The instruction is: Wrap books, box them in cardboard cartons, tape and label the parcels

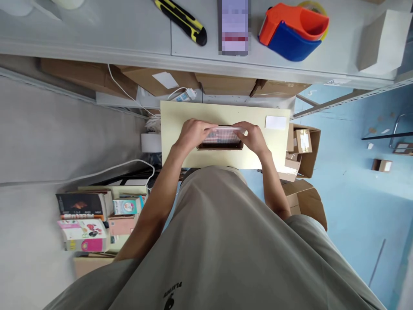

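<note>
I look straight down past my grey shirt. My left hand [192, 132] and my right hand [254, 136] both grip a flat, clear-wrapped packet [222, 134] with a pinkish pattern, one hand at each end. The packet sits at the mouth of a small dark opening [220, 147] in a pale yellow board [180, 116]. Fingers of both hands curl round the packet's edges. A white label [275, 122] lies on the board to the right of my right hand.
A grey worktable [129, 30] above holds a yellow-black utility knife [182, 19], a phone [234, 26], an orange-blue tape dispenser [292, 31] and a white box [382, 41]. Books [85, 217] are stacked at lower left, open cardboard boxes [303, 148] at right, cables [122, 90] at left.
</note>
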Demonstrator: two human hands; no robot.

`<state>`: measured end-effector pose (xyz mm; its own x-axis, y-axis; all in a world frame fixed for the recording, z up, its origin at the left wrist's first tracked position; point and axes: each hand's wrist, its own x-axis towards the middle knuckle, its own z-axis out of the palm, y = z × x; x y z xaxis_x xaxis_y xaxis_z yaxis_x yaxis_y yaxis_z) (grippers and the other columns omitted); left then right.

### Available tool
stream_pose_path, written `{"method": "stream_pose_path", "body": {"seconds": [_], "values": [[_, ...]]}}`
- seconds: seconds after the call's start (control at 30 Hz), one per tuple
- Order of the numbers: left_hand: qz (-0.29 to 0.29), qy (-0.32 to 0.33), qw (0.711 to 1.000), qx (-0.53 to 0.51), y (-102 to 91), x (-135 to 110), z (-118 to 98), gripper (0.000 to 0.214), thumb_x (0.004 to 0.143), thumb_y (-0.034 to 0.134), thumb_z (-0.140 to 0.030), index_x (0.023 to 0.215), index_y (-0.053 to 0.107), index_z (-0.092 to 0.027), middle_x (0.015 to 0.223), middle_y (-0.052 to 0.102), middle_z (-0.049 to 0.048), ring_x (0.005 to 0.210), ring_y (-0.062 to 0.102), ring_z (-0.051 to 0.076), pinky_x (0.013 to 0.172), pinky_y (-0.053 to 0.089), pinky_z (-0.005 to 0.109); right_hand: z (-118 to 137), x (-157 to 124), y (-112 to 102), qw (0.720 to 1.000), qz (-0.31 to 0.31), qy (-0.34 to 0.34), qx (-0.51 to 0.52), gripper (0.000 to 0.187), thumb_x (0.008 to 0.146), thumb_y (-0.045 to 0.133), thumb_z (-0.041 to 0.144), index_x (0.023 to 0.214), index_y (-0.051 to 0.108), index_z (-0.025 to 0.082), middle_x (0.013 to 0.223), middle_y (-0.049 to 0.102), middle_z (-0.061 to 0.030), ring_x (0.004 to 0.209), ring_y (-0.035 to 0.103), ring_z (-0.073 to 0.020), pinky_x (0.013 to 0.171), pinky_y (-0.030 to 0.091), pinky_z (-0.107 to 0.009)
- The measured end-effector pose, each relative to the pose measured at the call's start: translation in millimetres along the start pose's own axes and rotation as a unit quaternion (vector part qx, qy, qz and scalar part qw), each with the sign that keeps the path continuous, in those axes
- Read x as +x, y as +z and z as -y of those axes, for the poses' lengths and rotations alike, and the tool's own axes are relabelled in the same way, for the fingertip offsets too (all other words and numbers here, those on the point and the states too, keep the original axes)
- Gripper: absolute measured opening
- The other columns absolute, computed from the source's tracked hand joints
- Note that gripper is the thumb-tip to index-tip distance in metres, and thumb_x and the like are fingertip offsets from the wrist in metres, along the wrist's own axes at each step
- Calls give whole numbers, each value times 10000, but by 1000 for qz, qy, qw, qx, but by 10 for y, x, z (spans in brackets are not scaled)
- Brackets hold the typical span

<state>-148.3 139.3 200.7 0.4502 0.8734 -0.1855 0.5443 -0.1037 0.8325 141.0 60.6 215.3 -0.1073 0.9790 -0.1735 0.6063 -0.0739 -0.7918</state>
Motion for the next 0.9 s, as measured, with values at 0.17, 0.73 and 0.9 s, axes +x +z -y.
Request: {"method": "stream_pose_path", "body": {"seconds": [0.17,0.73,0.9], "values": [[28,-19,998,44,298,1,201,176,951,860,-247,1068,979,-302,1112,920,83,1196,832,409,1153,598,506,-212,37,199,991,49,13,-124,357,1074,640,135,1309,886,242,1342,877,-116,1228,783,-361,1211,528,-541],[-13,-60,997,57,789,20,439,180,924,839,-265,755,900,-279,781,784,168,1161,748,465,1197,474,613,-411,134,721,985,21,-1,-172,428,1056,575,50,979,954,234,934,876,-167,1278,661,-386,1406,278,-664],[1,-83,995,52,821,79,367,221,906,778,-105,741,854,-231,858,783,196,1228,721,470,1235,454,636,-346,165,735,978,20,-2,-210,417,1055,577,50,1075,959,219,991,897,-170,1308,701,-383,1397,333,-685]]}}
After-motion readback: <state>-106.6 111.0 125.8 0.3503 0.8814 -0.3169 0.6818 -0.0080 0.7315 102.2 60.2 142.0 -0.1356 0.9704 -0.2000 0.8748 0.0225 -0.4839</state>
